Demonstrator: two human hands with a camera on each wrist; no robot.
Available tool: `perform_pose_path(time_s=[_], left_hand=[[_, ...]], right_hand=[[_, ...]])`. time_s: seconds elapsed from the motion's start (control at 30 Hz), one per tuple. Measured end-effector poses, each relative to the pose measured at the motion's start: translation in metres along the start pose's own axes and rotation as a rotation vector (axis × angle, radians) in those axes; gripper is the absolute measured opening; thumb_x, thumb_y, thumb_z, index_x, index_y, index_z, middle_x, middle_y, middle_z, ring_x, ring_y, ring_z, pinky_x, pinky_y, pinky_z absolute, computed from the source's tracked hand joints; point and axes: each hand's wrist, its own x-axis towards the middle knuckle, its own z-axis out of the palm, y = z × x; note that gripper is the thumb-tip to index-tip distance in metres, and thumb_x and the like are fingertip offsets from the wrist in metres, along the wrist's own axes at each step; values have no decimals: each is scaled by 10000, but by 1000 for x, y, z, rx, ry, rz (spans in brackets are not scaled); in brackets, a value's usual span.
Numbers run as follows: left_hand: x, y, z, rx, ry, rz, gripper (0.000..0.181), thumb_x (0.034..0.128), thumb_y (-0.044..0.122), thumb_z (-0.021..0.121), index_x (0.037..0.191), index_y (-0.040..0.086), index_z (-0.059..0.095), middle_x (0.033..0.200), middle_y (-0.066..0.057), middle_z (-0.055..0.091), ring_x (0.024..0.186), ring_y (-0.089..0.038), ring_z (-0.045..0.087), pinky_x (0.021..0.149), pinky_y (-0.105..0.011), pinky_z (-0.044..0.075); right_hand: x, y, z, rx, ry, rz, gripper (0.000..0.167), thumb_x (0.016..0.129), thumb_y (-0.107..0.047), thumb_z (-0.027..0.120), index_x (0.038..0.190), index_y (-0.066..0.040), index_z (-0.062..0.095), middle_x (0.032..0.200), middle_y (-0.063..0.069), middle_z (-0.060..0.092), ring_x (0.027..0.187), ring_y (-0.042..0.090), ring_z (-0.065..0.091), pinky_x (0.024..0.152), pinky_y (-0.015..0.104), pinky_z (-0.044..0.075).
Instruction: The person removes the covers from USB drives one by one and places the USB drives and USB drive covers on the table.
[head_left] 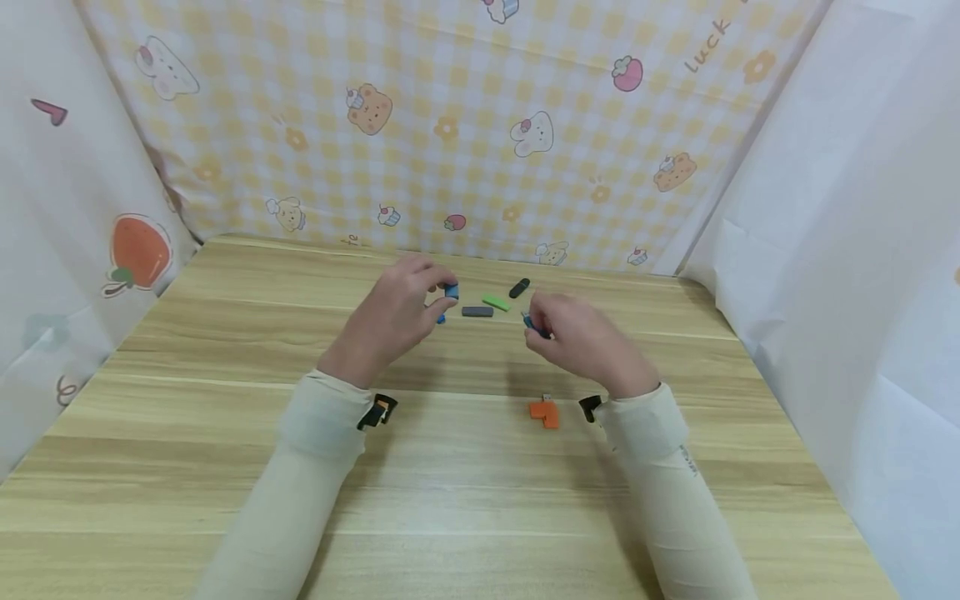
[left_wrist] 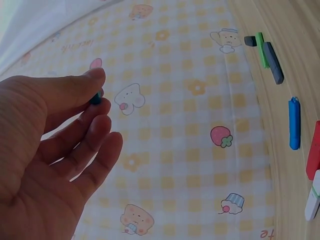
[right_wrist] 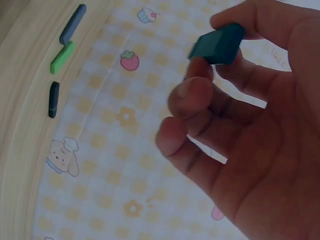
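Above the table my left hand (head_left: 401, 312) pinches a small blue cap (head_left: 452, 291) between thumb and fingertips; in the left wrist view the thumb mostly covers the cap (left_wrist: 96, 98). My right hand (head_left: 577, 333) pinches a blue USB stick (head_left: 537, 328), its metal plug pointing toward the left hand. The right wrist view shows that stick's body (right_wrist: 218, 45) as dark teal between thumb and index finger. Cap and stick are apart. Nearer to me, an orange USB stick (head_left: 546, 414) lies on the table with its metal plug exposed.
Behind the hands lie a grey stick (head_left: 477, 312), a green stick (head_left: 496, 302) and a black stick (head_left: 519, 288). Blue (left_wrist: 294, 124), red (left_wrist: 314, 150) and white (left_wrist: 313, 200) sticks lie farther left. A checked curtain (head_left: 450, 167) hangs along the table's back edge.
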Motion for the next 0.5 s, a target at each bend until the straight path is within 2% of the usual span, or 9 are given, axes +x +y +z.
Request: perform_pose_path(time_s=[0.13, 0.33, 0.5], left_hand=[[0, 1, 0, 5, -4, -10, 203, 970, 64, 808, 1159, -3, 777, 1144, -132, 749, 1027, -286, 664, 876, -394, 621], [0, 1, 1, 4, -13, -18, 205, 972, 72, 808, 1162, 1, 779, 1142, -121, 749, 1036, -278, 667, 892, -391, 621], [0, 1, 1, 2, -19, -23, 204, 974, 74, 806, 1162, 0, 779, 1141, -119, 747, 1040, -275, 669, 900, -393, 620]], right_hand=[[0, -2, 11, 1, -126, 2, 214, 993, -103, 634, 807, -140, 534, 724, -15, 465, 658, 139, 448, 616, 283, 374], [2, -8, 29, 0, -337, 32, 259, 1049, -96, 639, 806, -136, 561, 689, -38, 417, 626, 109, 418, 608, 249, 347], [6, -13, 43, -29, -455, 52, 262, 1059, -106, 649, 810, -132, 575, 707, -37, 447, 629, 107, 446, 602, 232, 348]])
